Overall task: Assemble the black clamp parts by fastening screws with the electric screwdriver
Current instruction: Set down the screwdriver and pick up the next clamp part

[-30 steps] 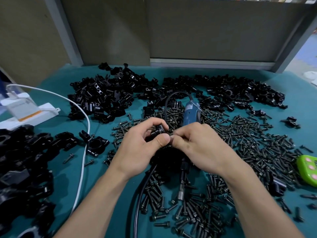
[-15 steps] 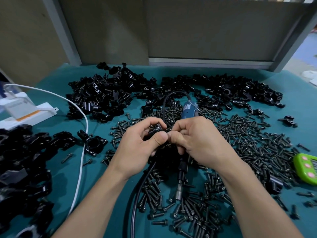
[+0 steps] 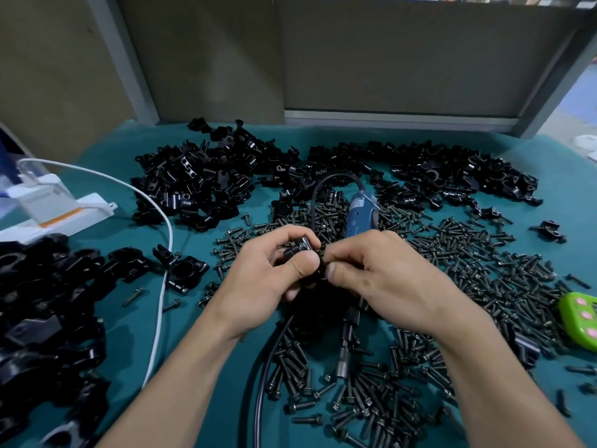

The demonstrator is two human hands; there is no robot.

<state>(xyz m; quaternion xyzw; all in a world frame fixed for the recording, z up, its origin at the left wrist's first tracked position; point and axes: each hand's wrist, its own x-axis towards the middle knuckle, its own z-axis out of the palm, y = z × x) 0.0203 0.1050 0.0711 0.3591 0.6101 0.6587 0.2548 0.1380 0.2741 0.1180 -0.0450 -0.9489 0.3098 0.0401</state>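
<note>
My left hand [image 3: 268, 276] grips a small black clamp part [image 3: 298, 248] between thumb and curled fingers, above the middle of the table. My right hand [image 3: 381, 273] meets it from the right, thumb and fingertips pinching at the clamp's right side; what they pinch is hidden. The blue electric screwdriver [image 3: 358, 216] lies on the table behind and under my hands, its metal bit [image 3: 343, 357] pointing toward me and its black cable [image 3: 268, 367] curving past my left wrist. Loose black screws [image 3: 468, 270] cover the cloth around it.
Heaps of black clamp parts lie at the back [image 3: 200, 185] and back right [image 3: 452, 173], with another heap at the left edge [image 3: 42, 305]. A white cable [image 3: 161, 270] runs from a white device [image 3: 48, 208]. A green object [image 3: 581, 318] sits at the right edge.
Both hands stay together on the clamp; the fingers have shifted slightly, and the view has moved a little.
</note>
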